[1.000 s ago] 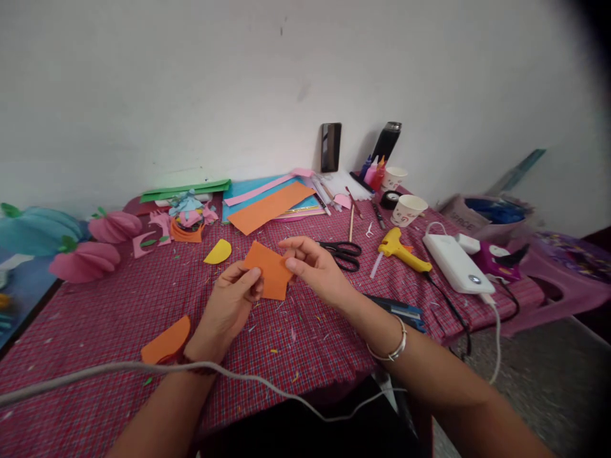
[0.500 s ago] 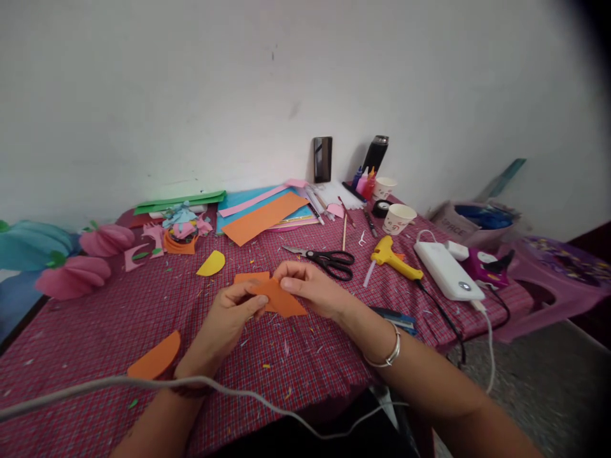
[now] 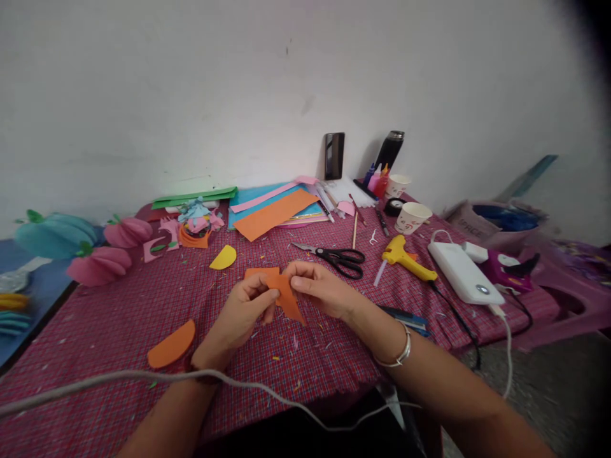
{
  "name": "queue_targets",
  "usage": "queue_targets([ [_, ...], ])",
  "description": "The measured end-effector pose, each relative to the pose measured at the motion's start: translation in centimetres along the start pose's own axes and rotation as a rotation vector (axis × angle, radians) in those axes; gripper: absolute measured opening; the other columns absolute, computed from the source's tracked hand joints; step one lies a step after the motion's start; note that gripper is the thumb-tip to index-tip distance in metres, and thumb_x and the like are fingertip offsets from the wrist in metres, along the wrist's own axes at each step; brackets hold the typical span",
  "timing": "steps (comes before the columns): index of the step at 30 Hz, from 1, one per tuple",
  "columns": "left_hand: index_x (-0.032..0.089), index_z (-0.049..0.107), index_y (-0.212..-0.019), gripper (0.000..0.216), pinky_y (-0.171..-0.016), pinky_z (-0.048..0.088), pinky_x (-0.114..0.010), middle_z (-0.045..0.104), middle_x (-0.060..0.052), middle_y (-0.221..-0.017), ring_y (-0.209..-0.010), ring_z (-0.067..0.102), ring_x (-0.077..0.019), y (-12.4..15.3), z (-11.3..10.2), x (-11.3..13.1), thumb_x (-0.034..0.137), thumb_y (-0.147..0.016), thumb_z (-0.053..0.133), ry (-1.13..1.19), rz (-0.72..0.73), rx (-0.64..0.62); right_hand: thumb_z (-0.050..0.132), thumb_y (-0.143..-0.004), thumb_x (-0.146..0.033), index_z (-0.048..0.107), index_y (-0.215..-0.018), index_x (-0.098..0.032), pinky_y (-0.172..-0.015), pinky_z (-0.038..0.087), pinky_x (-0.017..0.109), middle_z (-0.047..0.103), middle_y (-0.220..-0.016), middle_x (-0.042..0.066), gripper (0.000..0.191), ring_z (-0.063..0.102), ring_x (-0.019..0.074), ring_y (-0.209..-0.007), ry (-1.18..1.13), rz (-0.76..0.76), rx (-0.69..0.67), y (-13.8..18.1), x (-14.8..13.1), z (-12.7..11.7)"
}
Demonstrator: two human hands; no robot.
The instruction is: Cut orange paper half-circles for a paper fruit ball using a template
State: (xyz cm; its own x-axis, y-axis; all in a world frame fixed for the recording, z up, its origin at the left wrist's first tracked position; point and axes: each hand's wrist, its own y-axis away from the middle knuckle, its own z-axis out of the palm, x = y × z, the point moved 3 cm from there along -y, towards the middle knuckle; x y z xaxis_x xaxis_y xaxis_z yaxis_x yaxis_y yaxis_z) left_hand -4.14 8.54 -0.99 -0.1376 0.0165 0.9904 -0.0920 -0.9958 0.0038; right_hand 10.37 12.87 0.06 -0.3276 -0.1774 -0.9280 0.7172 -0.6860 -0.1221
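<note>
Between my two hands is a piece of orange paper (image 3: 289, 301), held up over the table and turned at an angle. My left hand (image 3: 251, 304) pinches its left side between thumb and fingers. On the upper right, my right hand (image 3: 317, 286) grips the same paper with thumb and fingertips. Another orange paper piece (image 3: 261, 272) lies just behind it, partly hidden by my fingers. Left of my left wrist rests an orange half-circle of paper (image 3: 172, 345). A yellow half-circle (image 3: 223, 257) and black-handled scissors (image 3: 341, 257) lie beyond my hands.
A yellow glue gun (image 3: 405, 257), a white power bank (image 3: 465, 273) and a stapler (image 3: 405, 320) are on the right. Paper cups (image 3: 411, 218) stand farther back. Coloured sheets (image 3: 277, 213) lie near the wall, paper pumpkins (image 3: 100, 264) at left. A white cable (image 3: 258, 387) crosses in front.
The orange paper in my hands has turned so that it shows narrower, its lower corner pointing down. Everything on the table appears shifted slightly right as my view swung left.
</note>
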Motion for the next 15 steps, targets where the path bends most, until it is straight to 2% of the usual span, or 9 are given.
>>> queue_targets([
  [3,0.018,0.06,-0.083,0.013,-0.037,0.033,-0.018,0.058,0.004,-0.054,-0.038,0.046,-0.0078,-0.1,0.0,0.1,0.028,-0.078,0.066,0.045,-0.024,0.04,0.072,-0.076,-0.048,0.057,-0.076,-0.017,-0.059,0.042,0.024,0.057,-0.067,-0.003,0.033,0.052,0.0097,-0.059,0.007,-0.007,0.019,-0.2,0.0,-0.2],
  [7,0.017,0.062,-0.08,0.007,-0.049,0.046,-0.021,0.063,0.001,-0.061,-0.051,0.057,-0.0103,-0.3,-0.4,0.6,0.024,-0.08,0.064,-0.076,0.092,0.105,0.065,-0.081,-0.051,0.058,-0.073,-0.016,-0.059,0.041,0.023,0.058,-0.068,-0.001,0.037,0.053,0.0094,-0.06,0.032,-0.027,0.045,-0.4,0.1,-0.7],
  [10,0.016,0.065,-0.079,0.005,-0.05,0.047,-0.021,0.062,0.001,-0.059,-0.05,0.057,-0.0106,-0.1,-0.5,1.3,0.021,-0.08,0.062,-0.214,0.161,0.124,0.066,-0.079,-0.052,0.058,-0.071,-0.016,-0.059,0.041,0.024,0.057,-0.065,-0.002,0.037,0.052,0.0094,-0.059,0.067,-0.01,0.062,-0.4,0.0,-0.9],
  [15,0.016,0.066,-0.079,0.005,-0.049,0.046,-0.021,0.064,0.001,-0.058,-0.05,0.058,-0.0114,0.2,-0.5,1.9,0.02,-0.077,0.064,-0.265,0.183,0.146,0.071,-0.074,-0.043,0.058,-0.071,-0.016,-0.059,0.042,0.023,0.057,-0.063,-0.003,0.03,0.051,0.0085,-0.056,0.071,0.035,0.061,-0.4,0.1,-0.9],
])
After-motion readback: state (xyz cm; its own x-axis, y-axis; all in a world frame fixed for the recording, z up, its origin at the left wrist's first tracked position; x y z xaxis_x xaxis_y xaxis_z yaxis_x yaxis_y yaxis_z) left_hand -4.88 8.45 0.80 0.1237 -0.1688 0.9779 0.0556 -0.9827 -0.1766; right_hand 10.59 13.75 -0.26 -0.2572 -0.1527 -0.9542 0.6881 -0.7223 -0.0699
